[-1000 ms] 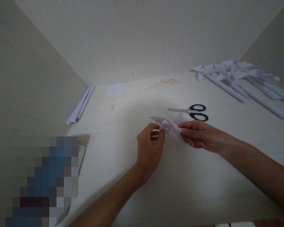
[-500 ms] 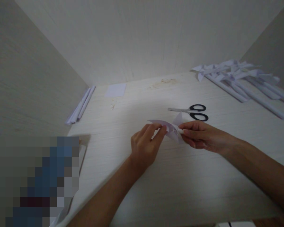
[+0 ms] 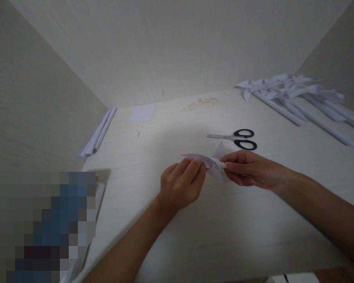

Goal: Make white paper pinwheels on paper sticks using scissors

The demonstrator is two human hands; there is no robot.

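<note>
A small white paper pinwheel (image 3: 212,160) hovers just above the pale table (image 3: 224,220), held between both hands. My left hand (image 3: 181,185) pinches the pinwheel's left blades with thumb and fingers curled around them. My right hand (image 3: 250,169) grips its right side, where a rolled paper stub shows at the fingertips. One pointed blade sticks up behind my right thumb.
Black-handled scissors (image 3: 236,138) lie just beyond my hands. Several finished paper pinwheels on rolled sticks (image 3: 295,98) are piled at the far right. Rolled paper tubes (image 3: 98,131) lie along the left wall, a white paper square (image 3: 141,113) near the back. Walls enclose three sides.
My left hand has turned and closed more over the pinwheel's left blades, flattening them. My right hand stays in place holding the other side.
</note>
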